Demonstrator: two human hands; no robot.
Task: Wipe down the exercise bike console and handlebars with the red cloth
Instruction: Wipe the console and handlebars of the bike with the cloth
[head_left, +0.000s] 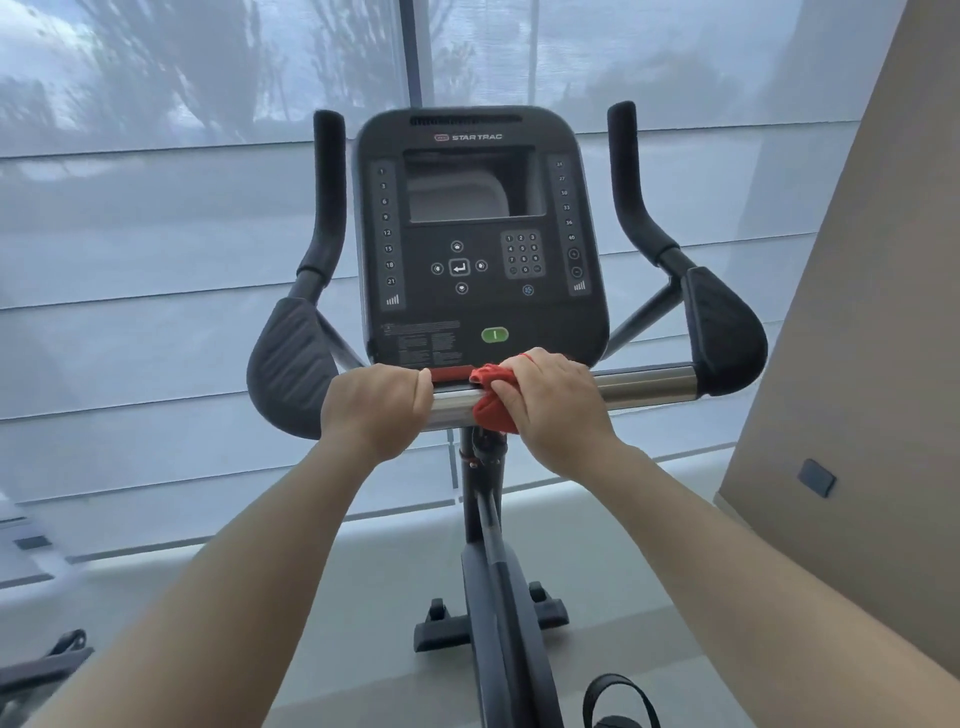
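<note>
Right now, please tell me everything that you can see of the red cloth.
The red cloth looks like soft, thin fabric, bunched into a wad, not spread flat. It is wrapped over the shiny silver metal crossbar near its middle, just below the black console, with a fold hanging under the bar. The right hand covers most of it and presses it on the bar. The left hand grips the bar beside it, apart from it.

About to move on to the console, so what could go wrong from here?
The red cloth is bunched small under the right hand, so bare fingers may smear the chrome bar. Wiping upward could press the green button or the keypad. The left hand covers a stretch of bar that may get skipped.
</note>
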